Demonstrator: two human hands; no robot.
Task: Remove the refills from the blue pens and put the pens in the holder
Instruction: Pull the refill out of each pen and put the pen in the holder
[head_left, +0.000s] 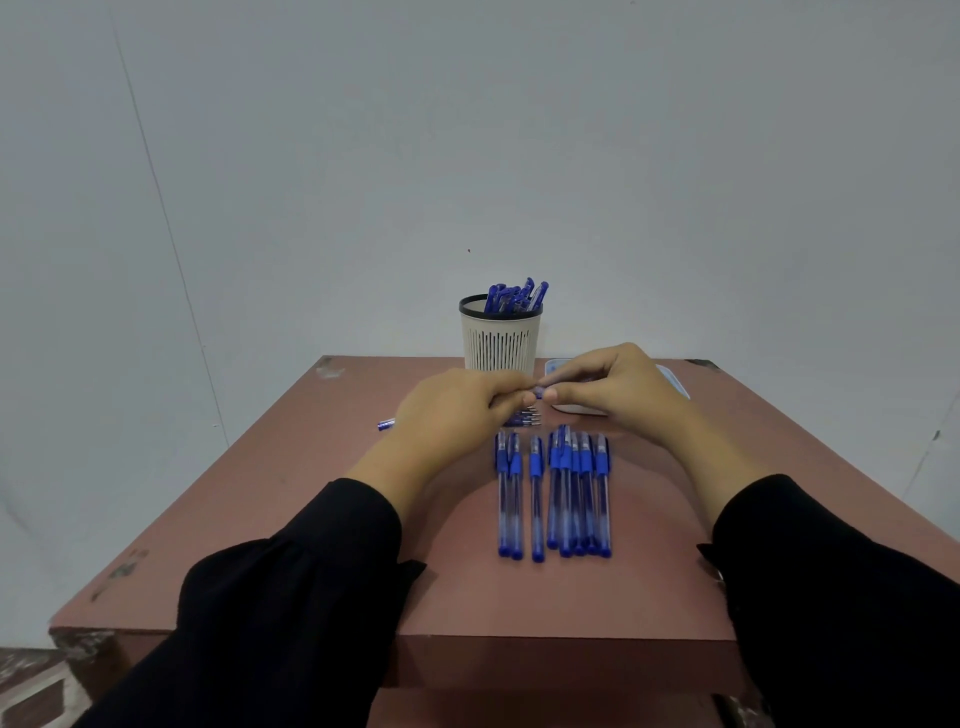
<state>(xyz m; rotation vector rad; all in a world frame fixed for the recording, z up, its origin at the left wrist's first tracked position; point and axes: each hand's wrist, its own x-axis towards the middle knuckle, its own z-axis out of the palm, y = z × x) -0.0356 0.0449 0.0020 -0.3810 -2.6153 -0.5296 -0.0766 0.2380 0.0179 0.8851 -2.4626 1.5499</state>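
Note:
Several capped blue pens (558, 493) lie side by side on the reddish table (291, 519), pointing away from me. Beyond them both hands meet over the table. My left hand (457, 410) and my right hand (618, 389) each pinch one end of a blue pen (538, 392), which is almost wholly hidden between the fingertips. Under my left fingers lie several thin refills (524, 418) with metal tips. At the table's far edge a beige slotted holder (500, 340) with a black rim contains several blue pens (517, 297).
A white and light-blue tray (675, 387) sits behind my right hand, partly hidden. A small blue pen piece (385, 424) lies left of my left hand. A plain wall stands right behind the table.

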